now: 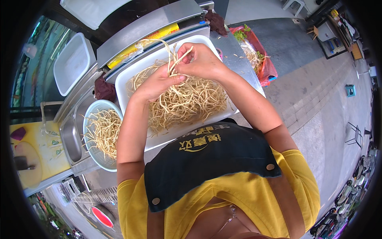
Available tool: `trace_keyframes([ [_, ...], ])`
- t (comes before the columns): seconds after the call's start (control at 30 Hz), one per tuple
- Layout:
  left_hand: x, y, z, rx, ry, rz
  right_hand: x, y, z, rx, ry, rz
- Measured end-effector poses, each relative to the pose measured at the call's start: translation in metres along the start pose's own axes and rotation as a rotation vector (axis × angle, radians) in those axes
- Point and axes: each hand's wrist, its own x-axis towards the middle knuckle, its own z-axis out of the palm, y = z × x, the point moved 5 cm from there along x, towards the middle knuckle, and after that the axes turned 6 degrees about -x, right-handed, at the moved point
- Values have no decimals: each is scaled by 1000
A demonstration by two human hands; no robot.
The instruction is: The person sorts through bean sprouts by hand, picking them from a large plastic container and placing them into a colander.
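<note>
Just above a white plastic tub (120,85), my left hand (156,82) grips a small bunch of long, pale, stringy roots (170,64) between thumb and fingers. My right hand (204,61) meets it there, pinching one root strand whose cut-looking end sticks up past the fingertips. One longer strand arches away over the tub's far side. Below both hands, a tangled heap of the same roots (194,101) lies in the tub, seemingly in brownish water. The right fingertips are partly hidden behind the hand.
Left of the tub, a pale blue colander (103,105) holds more roots beside a steel sink (71,140). A cleaver (24,163) rests on a round cutting board (34,168). A red plastic bag (268,68) with leafy stems stands at right. Dark cloths (105,88) lie near the tub.
</note>
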Motion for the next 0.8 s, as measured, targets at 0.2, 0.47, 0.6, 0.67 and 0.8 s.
trace_keyframes([
  [0.2, 1, -7, 0, -67, 117, -30, -2, 20, 1, 297, 23, 121],
  [0.47, 0, -11, -19, -49, 184, -72, -6, 33, -6, 477, 89, 178],
  [0.6, -4, -12, -25, -215, 147, -117, -8, 10, -16, -40, 155, -184],
  [0.67, -5, -13, -28, -248, 159, -123, -11, -3, -16, -354, 166, -359],
  [0.8, -5, -12, -28, -314, 113, -104, -13, -16, -14, -509, 160, -425],
])
